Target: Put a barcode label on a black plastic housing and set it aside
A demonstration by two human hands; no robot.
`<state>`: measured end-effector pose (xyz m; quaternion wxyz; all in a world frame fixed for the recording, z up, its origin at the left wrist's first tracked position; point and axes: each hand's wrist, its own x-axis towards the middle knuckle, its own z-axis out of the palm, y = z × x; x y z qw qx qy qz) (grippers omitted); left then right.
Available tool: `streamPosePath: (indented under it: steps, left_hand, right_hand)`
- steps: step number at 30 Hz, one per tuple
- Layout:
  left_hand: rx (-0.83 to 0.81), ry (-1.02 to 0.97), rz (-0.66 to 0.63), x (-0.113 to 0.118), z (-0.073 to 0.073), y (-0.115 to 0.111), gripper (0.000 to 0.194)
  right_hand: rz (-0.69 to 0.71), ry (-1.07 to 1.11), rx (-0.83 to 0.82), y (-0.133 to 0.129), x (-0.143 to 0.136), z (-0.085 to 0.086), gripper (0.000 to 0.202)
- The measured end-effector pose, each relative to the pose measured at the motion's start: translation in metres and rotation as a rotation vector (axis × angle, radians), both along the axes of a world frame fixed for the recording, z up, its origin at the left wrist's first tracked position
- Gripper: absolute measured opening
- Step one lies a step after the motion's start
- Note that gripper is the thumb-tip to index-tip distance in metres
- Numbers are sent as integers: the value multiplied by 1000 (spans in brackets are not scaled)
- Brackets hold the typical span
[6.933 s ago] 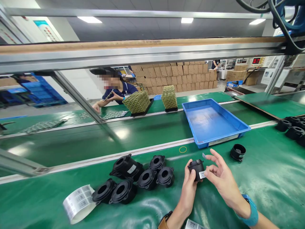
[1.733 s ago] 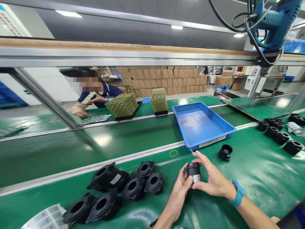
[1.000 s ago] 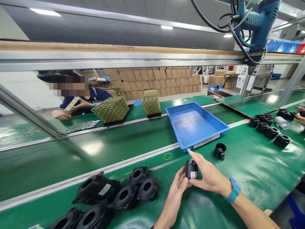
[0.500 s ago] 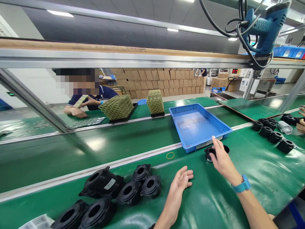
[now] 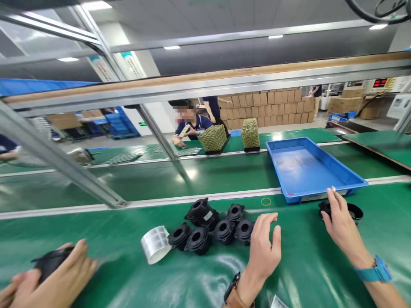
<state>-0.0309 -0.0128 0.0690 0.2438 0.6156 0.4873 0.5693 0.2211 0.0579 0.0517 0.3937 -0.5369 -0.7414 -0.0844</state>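
Observation:
My left hand [image 5: 265, 244], with a dark watch on its wrist, is open above the green table, thumb apart from the fingers and nothing in it. Just left of it stand several round black plastic housings [image 5: 224, 231]; a larger one [image 5: 203, 214] with a white label lies behind them. My right hand [image 5: 345, 229], with a blue wristband, hovers open over a black round part [image 5: 355, 211] by the blue tray [image 5: 289, 198]. A small white piece [image 5: 333, 188] shows at its fingertip; whether the fingers touch the black part is hidden.
At lower left, a co-worker's hands [image 5: 69, 269] hold a black part. A roll of labels [image 5: 156, 244] lies beside the housings. Across the line a person [image 5: 189, 126] works near stacked yellow-green pieces [image 5: 213, 139]. A metal frame post [image 5: 64, 158] crosses the left side.
The view has swung left, bringing in the label roll and the co-worker's hands. My left hand has turned more back-up near the housings; my right hand stays over the black part.

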Motion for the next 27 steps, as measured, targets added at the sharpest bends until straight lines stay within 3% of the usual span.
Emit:
streamPosePath:
  steps: [3, 6, 9, 12, 14, 19, 21, 23, 27]
  left_hand:
    - [3, 257, 175, -19, 10, 5, 35]
    - [-142, 535, 276, -38, 11, 7, 45]
    - [-238, 622, 223, -51, -2, 4, 46]
    - [-214, 550, 184, -58, -20, -1, 44]
    - [-197, 520, 183, -59, -24, -2, 43]
    - [-357, 574, 87, -53, -2, 2, 54]
    - [-379, 378, 27, -45, 9, 5, 57]
    - [-444, -10, -49, -35, 14, 9, 52]
    - [-762, -759, -291, -11, 9, 12, 52]
  right_hand:
    - [39, 102, 49, -6, -6, 6, 67]
    - [135, 220, 41, -13, -18, 7, 61]
    - [234, 255, -9, -19, -30, 2, 58]
    - [307, 242, -66, -23, -38, -2, 57]
    - [346, 236, -96, -26, -42, -4, 56]
    - [420, 263, -119, -34, -50, -2, 59]
    - [426, 291, -100, -37, -53, 0, 61]
    - [420, 324, -71, -39, -54, 2, 63]
    - [432, 392, -42, -45, -58, 4, 65]
